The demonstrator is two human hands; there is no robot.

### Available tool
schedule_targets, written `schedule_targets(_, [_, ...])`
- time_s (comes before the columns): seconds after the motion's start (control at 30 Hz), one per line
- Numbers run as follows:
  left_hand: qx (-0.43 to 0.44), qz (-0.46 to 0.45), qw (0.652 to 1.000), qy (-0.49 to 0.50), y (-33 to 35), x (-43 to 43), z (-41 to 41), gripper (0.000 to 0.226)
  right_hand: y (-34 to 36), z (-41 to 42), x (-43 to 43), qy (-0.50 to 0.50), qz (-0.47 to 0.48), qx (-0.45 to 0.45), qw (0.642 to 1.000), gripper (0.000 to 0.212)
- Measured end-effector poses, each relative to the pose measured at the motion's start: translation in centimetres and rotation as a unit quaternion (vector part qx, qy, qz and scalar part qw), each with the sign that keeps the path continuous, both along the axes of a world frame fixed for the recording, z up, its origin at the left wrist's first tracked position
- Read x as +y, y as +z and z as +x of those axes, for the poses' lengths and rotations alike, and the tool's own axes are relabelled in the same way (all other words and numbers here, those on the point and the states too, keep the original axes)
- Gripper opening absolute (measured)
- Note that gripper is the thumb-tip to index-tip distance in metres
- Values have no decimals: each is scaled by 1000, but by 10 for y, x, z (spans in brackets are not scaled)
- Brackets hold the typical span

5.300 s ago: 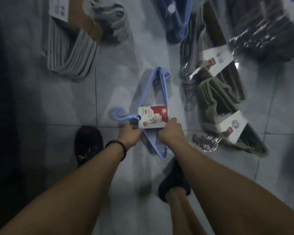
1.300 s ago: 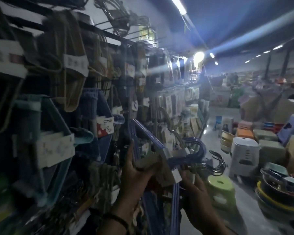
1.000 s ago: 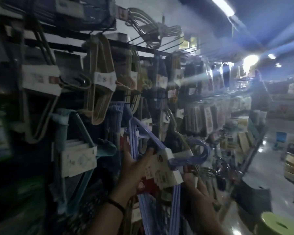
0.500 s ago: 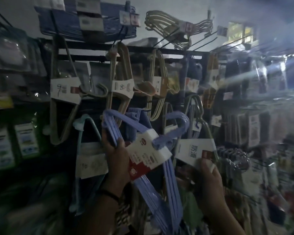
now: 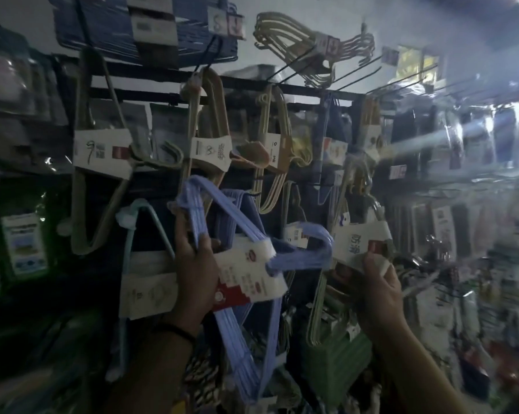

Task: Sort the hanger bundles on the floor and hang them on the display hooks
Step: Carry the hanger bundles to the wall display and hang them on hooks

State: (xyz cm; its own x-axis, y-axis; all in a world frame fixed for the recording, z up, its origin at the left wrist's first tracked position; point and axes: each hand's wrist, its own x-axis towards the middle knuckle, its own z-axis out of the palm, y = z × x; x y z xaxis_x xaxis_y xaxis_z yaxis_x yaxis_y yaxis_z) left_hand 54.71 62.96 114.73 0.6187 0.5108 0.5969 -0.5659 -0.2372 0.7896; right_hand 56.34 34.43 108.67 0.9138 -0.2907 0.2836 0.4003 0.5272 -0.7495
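**Blue bundle up off the floor and lined up at the rack**

And we're at the wall now! Seconds ago this bundle of light-blue plastic hangers [image 5: 300, 259] lay on the floor tiles with both hands on it. Now it's up in front of the display, still carried and not hung on anything yet.

The left grip [image 5: 192, 264] is closed around the bundle's shoulder just above its white-and-red card sleeve [image 5: 246, 276]. The hooked ends point right and the long bars trail down to the near edge of view. The right grip [image 5: 378, 282] has let go of the blue bundle. It now pinches the lower edge of the white card [image 5: 360, 240] on a pale green hanger bundle already hanging at the right, apparently to hold it aside.

In the last half second the view has squared up to the rack. The blue bundle's upper corner sits just left of a black wire display hook [image 5: 253, 192], where a matching blue bundle [image 5: 237, 201] seems to hang already. Beige hanger bundles [image 5: 210, 121] fill the row above.

So the sorting of this one looks settled: blue goes with blue. What's left is threading that corner over the wire, a fiddly job one-handed in this crowded, dim rack.
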Motion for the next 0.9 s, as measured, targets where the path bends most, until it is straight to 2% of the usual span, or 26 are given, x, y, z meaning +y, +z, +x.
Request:
schedule_targets(0.1, [-33, 78, 996, 6, 0, -8, 8, 63, -7, 1, 4, -26, -48, -4, 998, 37])
schedule_targets(0.2, [-59, 140, 988, -15, -1, -12, 14, 64, -14, 4, 1, -58, -95, -18, 994, 31])
schedule_targets(0.27, [-49, 166, 984, -38, -1, -18, 14, 64, -16, 5, -2, -71, -118, -27, 990, 25])
schedule_targets(0.43, [0, 226, 971, -80, 0, -30, 24, 74, -22, 8, -9, -113, -152, -27, 981, 26])
schedule_targets(0.47, [6, 225, 971, -81, -1, -31, 27, 74, -24, 9, -11, -124, -166, -27, 978, 29])
schedule_targets(0.57, [30, 221, 972, -77, -3, -35, 35, 73, -36, 19, -22, -154, -210, -15, 965, 59])
schedule_targets(0.67, [35, 226, 971, -71, -2, -41, 42, 77, -45, 25, -30, -188, -232, 2, 954, 66])
schedule_targets(0.73, [45, 225, 972, -49, -4, -43, 54, 83, -45, 23, -30, -196, -229, 4, 953, 55])
schedule_targets(0.83, [65, 213, 975, -17, -5, -42, 73, 89, -43, 16, -28, -194, -205, 12, 959, 13])
schedule_targets(0.9, [81, 195, 977, -12, -4, -39, 83, 90, -44, 13, -29, -199, -197, 18, 960, 8])
